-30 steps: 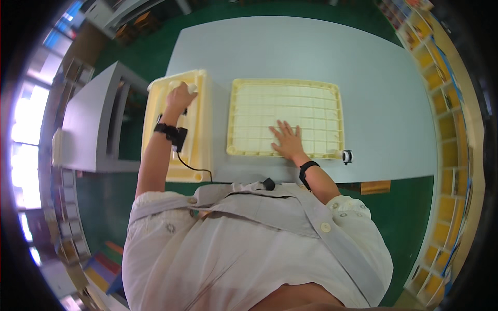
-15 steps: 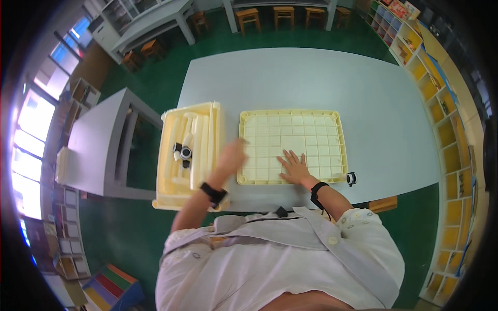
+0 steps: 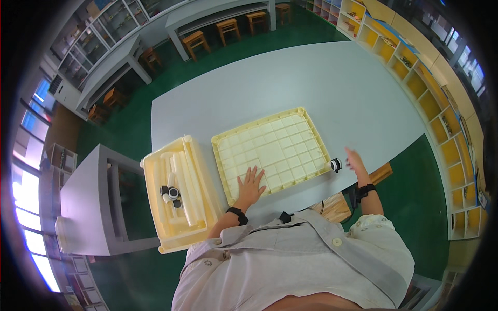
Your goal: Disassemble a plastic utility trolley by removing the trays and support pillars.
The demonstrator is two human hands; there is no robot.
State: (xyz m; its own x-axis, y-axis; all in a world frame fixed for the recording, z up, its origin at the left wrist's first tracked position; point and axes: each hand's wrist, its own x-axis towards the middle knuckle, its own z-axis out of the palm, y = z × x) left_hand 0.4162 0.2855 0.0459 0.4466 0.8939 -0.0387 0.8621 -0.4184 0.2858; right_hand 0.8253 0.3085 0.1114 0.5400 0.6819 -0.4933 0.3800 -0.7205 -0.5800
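A cream plastic panel with a raised rim and a ribbed grid lies on the grey table. My left hand rests flat on its near left part, fingers spread. Past the panel's right end, my right hand is held edge-on, slightly blurred, its fingers stretched out and nothing seen in them. Close to it, a black-and-white caster wheel sits at the panel's near right corner; I cannot tell whether it is fixed there. At the left, a cream bin holds white tubes and several more casters.
The grey table extends beyond the panel. A wooden stool stands under the near edge. To the left is another grey table. Yellow-backed shelves line the right side; more stools stand at the far tables.
My right hand has left the panel and moved right, beside the caster. My left hand has settled flat on the panel. The whole view has turned, so panel and bin appear tilted.
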